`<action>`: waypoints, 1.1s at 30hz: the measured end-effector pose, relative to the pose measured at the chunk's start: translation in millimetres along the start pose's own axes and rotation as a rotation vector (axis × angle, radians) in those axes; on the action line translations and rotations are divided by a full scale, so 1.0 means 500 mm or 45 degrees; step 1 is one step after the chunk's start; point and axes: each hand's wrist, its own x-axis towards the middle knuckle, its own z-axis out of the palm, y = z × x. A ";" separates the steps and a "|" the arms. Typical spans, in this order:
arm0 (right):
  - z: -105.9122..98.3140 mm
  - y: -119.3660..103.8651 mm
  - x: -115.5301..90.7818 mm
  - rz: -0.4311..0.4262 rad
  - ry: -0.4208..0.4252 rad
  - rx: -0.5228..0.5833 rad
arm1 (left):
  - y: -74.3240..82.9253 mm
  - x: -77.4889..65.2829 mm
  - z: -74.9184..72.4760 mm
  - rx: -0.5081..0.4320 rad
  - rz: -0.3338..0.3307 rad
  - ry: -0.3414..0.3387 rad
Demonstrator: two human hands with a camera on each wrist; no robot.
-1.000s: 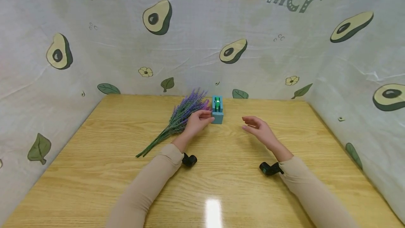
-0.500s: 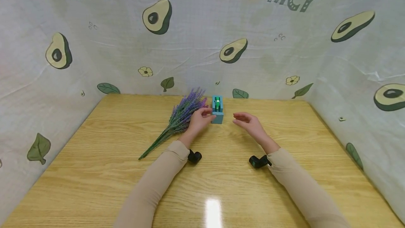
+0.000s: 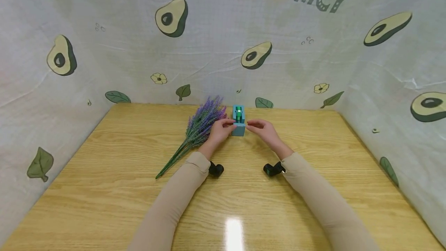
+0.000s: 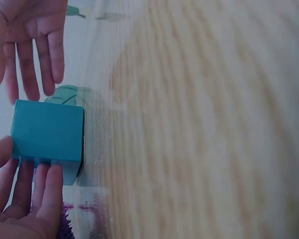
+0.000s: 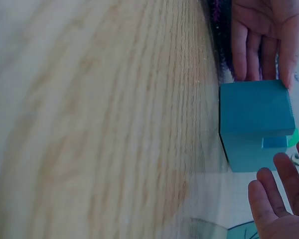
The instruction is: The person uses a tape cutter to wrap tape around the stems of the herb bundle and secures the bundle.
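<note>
Teal boxy tape dispenser (image 3: 238, 130) with green roll (image 3: 238, 113) stands far-centre on wood-grain table (image 3: 240, 196), right of purple lavender bunch (image 3: 202, 123). Left hand (image 3: 219, 131), fingers extended, touches its left side; right hand (image 3: 266, 131), fingers loosely extended, just beside its right. Step: likely bracketing it; next calls for right-hand contact.

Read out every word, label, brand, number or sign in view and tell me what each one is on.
"mer", its top cut by the picture's edge: green print, upper left of the cloth backdrop.
"mer": green print, upper right of the same cloth.
Line above the right "mer": mostly cut off, not readable.
Blue tape dispenser: no text visible.
Lavender bunch: no text visible.
</note>
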 end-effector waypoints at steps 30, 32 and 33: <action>0.047 -0.004 0.051 0.090 0.035 -0.065 | -0.013 0.006 -0.002 -0.133 -0.038 -0.078; 0.050 -0.006 0.052 0.107 0.062 -0.056 | -0.014 0.007 -0.002 -0.133 -0.044 -0.083; 0.051 -0.007 0.053 0.110 0.074 -0.059 | -0.014 0.007 -0.002 -0.134 -0.046 -0.084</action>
